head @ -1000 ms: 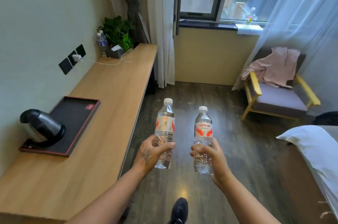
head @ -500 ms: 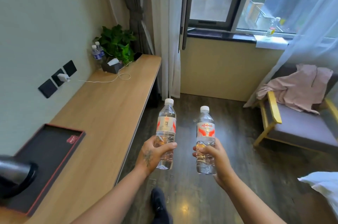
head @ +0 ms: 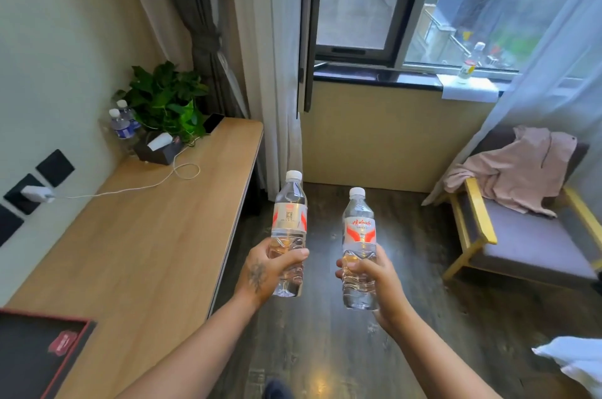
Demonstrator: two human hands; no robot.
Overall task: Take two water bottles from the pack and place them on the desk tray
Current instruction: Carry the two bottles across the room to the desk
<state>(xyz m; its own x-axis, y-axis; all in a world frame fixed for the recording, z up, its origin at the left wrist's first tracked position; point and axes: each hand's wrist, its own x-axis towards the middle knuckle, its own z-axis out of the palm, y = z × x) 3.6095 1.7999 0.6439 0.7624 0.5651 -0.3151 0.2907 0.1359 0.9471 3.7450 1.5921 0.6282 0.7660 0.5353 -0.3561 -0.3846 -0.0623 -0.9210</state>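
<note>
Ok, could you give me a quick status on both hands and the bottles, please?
Left hand gripping left bottle upright. Right hand gripping right bottle. Tray lower left, nothing blocking.

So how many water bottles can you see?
5: one in the left hand, one in the right hand, two on the desk beside the plant, one on the windowsill. Others may be hidden.
</note>
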